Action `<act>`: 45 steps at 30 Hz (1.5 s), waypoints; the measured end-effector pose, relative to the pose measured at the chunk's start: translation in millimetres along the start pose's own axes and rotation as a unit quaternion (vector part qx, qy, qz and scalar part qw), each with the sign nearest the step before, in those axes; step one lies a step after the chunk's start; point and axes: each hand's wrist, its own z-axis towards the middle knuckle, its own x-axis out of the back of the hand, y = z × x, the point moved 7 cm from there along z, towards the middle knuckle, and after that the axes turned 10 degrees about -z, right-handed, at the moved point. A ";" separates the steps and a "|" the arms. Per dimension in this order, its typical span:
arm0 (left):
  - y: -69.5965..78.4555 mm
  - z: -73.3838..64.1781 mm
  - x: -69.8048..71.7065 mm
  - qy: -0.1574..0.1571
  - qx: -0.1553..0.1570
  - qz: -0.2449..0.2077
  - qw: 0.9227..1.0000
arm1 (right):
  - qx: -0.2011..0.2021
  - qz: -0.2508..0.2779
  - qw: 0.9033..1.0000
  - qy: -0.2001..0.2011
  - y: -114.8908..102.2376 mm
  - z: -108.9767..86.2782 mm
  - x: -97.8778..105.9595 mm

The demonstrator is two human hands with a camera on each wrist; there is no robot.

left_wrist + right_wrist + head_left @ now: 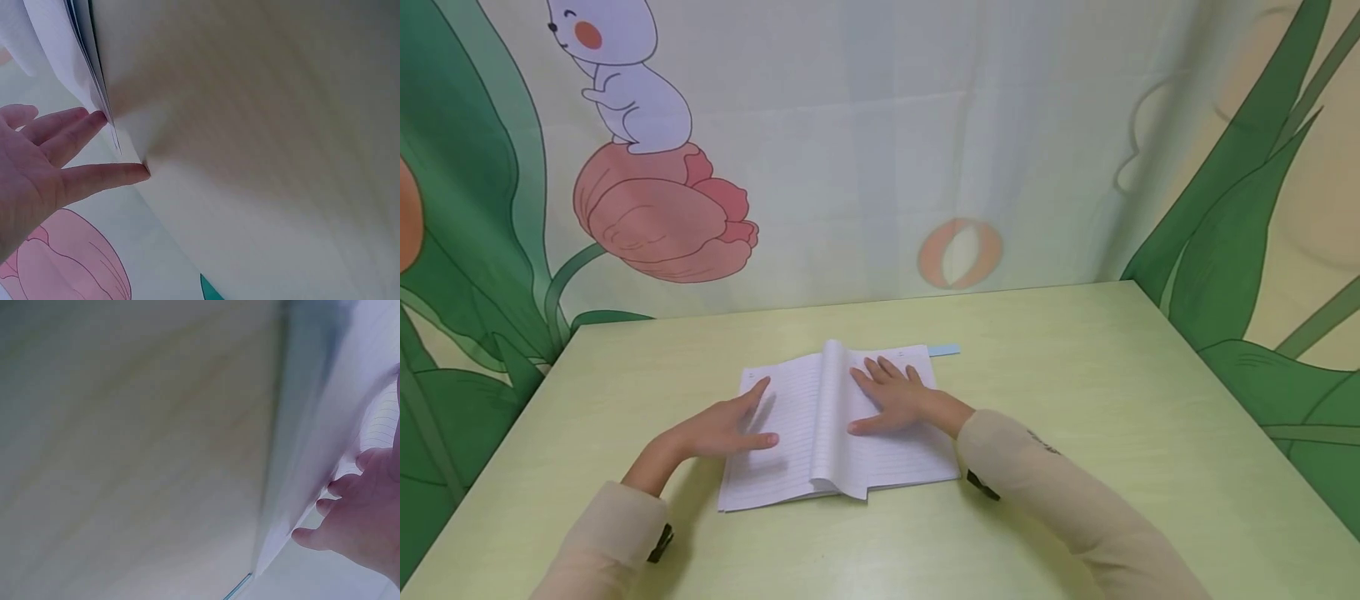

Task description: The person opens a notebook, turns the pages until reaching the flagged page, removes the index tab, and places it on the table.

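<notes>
An open notebook (775, 467) with lined white pages lies on the table, one leaf (829, 417) curling up along its middle. My right hand (895, 396) rests on the right-hand page with its fingers spread. Over the left-hand page is my left hand (730, 427), thumb and fingers apart. In the left wrist view the left hand (50, 150) has its fingers extended by the notebook's edge (94, 69); I cannot tell how firmly they touch. The right wrist view shows the right hand (362, 506) against the page (337, 419), fingers partly hidden.
A light blue strip (944, 350) sticks out past the notebook's top right corner. The pale yellow-green table (1060, 358) reaches back to a curtain (850, 167) printed with leaves, a flower and a white animal. Both forearms wear beige sleeves (1052, 475).
</notes>
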 end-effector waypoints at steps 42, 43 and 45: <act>13.2 4.9 -2.7 0.054 0.052 -0.054 0.996 | 0.106 0.288 0.951 0.035 -41.4 0.1 18.3; 13.5 5.4 -3.2 0.056 0.047 -0.057 0.996 | 0.105 0.287 0.952 0.032 -42.0 0.0 18.0; 13.5 6.3 -4.0 0.058 0.039 -0.062 0.996 | 0.101 0.282 0.954 0.031 -41.9 -0.2 17.5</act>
